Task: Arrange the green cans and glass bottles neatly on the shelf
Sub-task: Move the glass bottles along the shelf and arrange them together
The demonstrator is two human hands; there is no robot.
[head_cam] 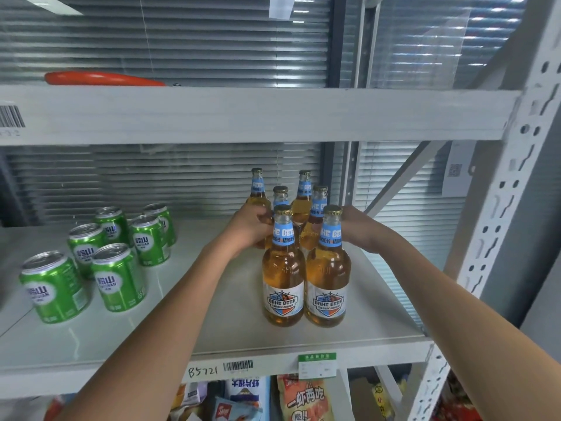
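At the far left of the frame I see the cans (100,256), six green ones standing upright in a loose cluster on the shelf (212,335). The nearest can (54,287) sits at lower left, with another (118,276) just beside it to the right; the remaining four stand behind them in rough pairs, some touching, not in a straight line.

Across the top runs the upper shelf (243,113), with an orange object (103,79) lying on it at upper left and a barcode sticker on its front edge at the far left.

Moving to the centre, my left hand (253,227) reaches in from the lower left and is wrapped around a bottle in the middle row, fingers curled on its body. The bottles (300,244) stand right of centre, six amber ones with blue neck labels, upright, in three rows of two. The front left bottle (283,268) and front right bottle (328,268) touch side by side near the shelf's front edge.

My right hand (359,230) comes in from the lower right and presses against the right side of the group at neck height; the front right bottle hides its fingers, so I cannot tell whether it grips or just rests there.

At the right edge stands the white upright (498,208). Below the shelf, snack packets (303,399) show at the bottom.
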